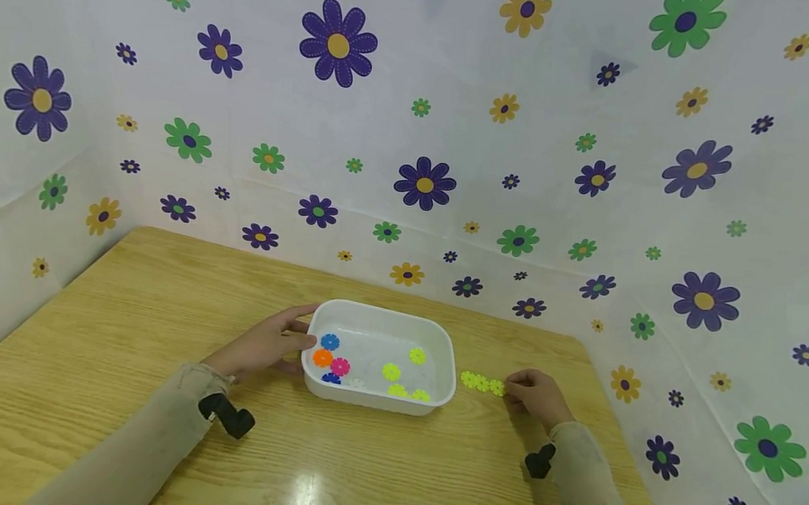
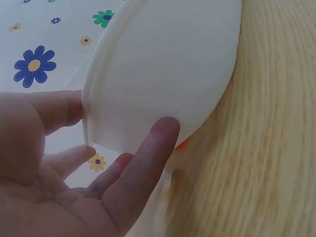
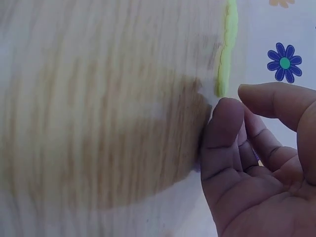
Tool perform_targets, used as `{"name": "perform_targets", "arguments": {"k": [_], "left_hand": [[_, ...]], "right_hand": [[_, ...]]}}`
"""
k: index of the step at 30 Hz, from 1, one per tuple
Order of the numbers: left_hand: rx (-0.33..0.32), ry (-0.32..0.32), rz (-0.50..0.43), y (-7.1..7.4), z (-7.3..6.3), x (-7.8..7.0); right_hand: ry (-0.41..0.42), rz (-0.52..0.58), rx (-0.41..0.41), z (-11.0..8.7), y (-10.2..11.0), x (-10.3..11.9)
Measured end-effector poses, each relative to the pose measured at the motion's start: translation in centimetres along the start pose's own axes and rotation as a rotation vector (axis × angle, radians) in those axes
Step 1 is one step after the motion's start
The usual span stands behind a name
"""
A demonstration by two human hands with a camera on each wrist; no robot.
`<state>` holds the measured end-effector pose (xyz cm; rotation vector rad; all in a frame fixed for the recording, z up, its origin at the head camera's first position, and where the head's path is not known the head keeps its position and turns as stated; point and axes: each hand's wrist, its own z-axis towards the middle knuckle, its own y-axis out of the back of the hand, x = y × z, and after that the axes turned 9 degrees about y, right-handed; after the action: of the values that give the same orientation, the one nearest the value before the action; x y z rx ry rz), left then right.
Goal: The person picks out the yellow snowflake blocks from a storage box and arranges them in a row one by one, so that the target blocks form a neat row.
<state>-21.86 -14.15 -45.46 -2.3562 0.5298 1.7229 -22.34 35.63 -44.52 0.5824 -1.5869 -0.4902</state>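
Note:
A white plastic basin [image 1: 376, 403] stands on the wooden table, holding several flower-shaped plastic discs. My left hand [image 1: 269, 344] holds its left end; in the left wrist view one fingertip [image 2: 168, 128] presses the outer wall while another meets the rim. Right of the basin, three yellow-green flower-shaped discs [image 1: 482, 383] lie in a row on the table. The thumb and a finger of my right hand [image 1: 537, 395] are at the row's right end. In the right wrist view these fingertips stand slightly apart, right by the yellow-green edge [image 3: 224, 64].
In the basin, blue [image 1: 330, 342], orange [image 1: 323, 358] and pink [image 1: 340, 366] discs lie to the left, yellow-green ones [image 1: 391, 371] to the right. A white cloth with printed flowers [image 1: 383, 129] hangs behind the table [image 1: 379, 472]. Black devices [image 1: 227, 415] are strapped at both wrists.

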Motion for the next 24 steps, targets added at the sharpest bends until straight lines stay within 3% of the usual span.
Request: {"name": "perform_targets", "arguments": {"k": [6,24], "left_hand": [[-0.006,0.009,-0.007,-0.1,0.0,0.0],[-0.034,0.011,0.017,-0.3,-0.1,-0.1]], "right_hand": [[0.049,-0.044,-0.009,0.1,-0.1,0.5],[0.253,-0.172,-0.037,0.6,-1.7,4.8]]}}
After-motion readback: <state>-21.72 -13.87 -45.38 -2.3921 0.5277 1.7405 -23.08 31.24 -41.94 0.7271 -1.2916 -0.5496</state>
